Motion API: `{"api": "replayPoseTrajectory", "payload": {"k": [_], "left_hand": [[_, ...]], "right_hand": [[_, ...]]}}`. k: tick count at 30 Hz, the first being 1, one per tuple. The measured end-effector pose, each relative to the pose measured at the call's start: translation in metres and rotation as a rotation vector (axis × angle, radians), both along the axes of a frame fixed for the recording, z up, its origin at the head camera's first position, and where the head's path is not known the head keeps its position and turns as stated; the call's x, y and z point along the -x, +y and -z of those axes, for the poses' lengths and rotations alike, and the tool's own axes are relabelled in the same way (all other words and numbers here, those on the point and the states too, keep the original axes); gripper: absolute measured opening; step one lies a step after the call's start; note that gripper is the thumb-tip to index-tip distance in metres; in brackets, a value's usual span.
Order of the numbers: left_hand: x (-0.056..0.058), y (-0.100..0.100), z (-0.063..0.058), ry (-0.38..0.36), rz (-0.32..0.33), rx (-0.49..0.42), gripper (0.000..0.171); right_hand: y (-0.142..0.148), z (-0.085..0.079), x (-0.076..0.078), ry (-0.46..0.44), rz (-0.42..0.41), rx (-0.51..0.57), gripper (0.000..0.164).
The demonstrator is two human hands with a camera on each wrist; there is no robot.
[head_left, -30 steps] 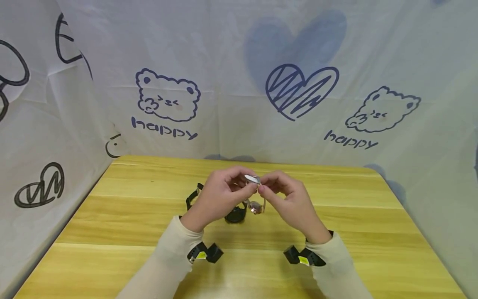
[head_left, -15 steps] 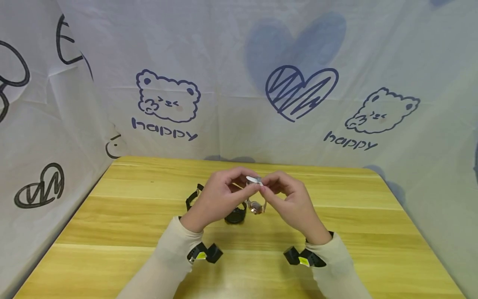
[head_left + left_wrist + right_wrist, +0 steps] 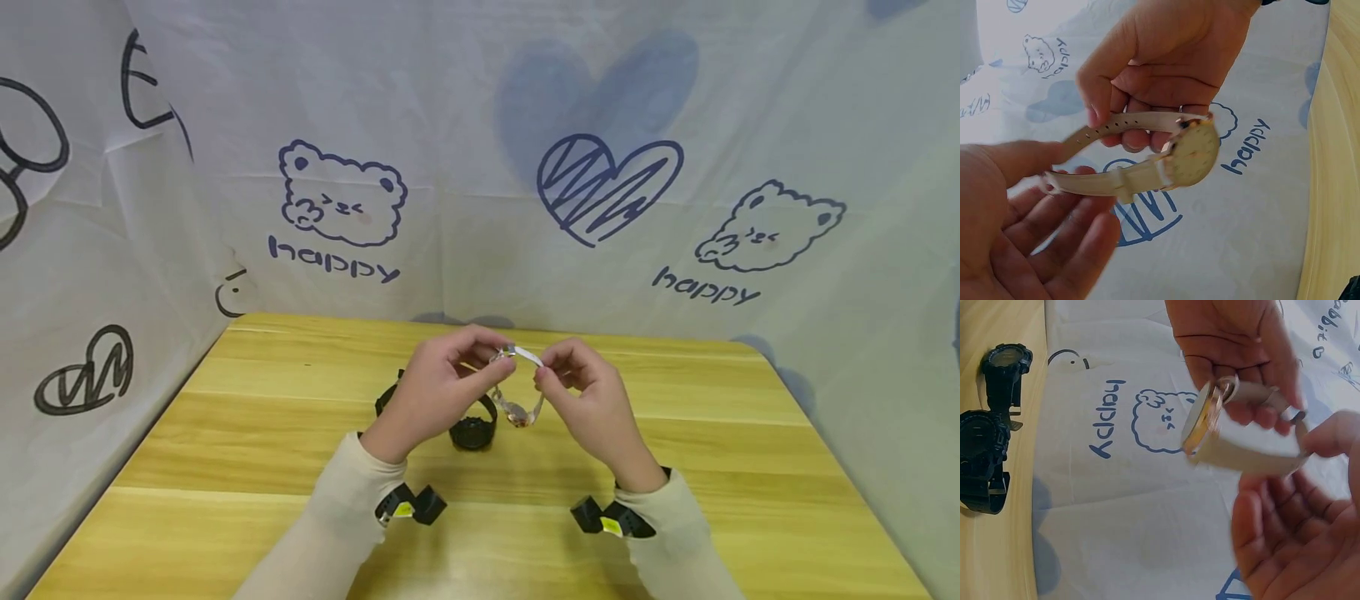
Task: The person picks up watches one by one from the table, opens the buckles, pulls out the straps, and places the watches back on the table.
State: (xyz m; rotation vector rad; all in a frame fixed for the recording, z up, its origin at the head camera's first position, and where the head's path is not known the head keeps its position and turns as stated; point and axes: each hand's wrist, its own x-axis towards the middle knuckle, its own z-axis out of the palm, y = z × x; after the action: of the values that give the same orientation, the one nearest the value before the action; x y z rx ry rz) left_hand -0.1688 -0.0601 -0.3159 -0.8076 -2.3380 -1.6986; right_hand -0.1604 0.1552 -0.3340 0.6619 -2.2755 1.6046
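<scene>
A wristwatch with a pale strap and rose-gold case [image 3: 517, 414] hangs between both hands above the table. My left hand [image 3: 438, 387] pinches the buckle end of its strap. My right hand [image 3: 596, 408] pinches the other strap half between thumb and fingers. In the left wrist view, holes show along that strap half [image 3: 1110, 126], and the round dial [image 3: 1194, 154] faces right. The strap forms a loop; whether its end passes through the buckle I cannot tell. In the right wrist view, the wristwatch [image 3: 1241, 453] is partly blurred.
Two black wristwatches lie on the wooden table [image 3: 225, 450], one [image 3: 473, 433] below the hands and one [image 3: 386, 396] partly hidden behind my left hand. A white cloth [image 3: 465, 167] with printed bears and hearts hangs beyond the table edge.
My right hand has shifted slightly right, away from my left. The strap loop has widened, and its white band now spans the gap between the hands. The black wristwatches stay put.
</scene>
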Motion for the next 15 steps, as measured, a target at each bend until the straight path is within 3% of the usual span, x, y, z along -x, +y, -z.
{"api": "replayPoseTrajectory", "payload": {"k": [6, 10, 15], "left_hand": [[0.0025, 0.0014, 0.003, -0.068, -0.059, 0.115, 0.018], [0.0025, 0.0013, 0.0034, -0.105, -0.086, 0.147, 0.018], [0.0034, 0.0008, 0.0043, -0.104, -0.102, 0.158, 0.018]], "right_hand": [[-0.0003, -0.0015, 0.0019, -0.135, 0.123, -0.048, 0.007], [0.0003, -0.0005, 0.0036, -0.146, 0.167, -0.058, 0.006], [-0.0006, 0.0001, 0.0044, -0.141, 0.164, -0.056, 0.006]]}}
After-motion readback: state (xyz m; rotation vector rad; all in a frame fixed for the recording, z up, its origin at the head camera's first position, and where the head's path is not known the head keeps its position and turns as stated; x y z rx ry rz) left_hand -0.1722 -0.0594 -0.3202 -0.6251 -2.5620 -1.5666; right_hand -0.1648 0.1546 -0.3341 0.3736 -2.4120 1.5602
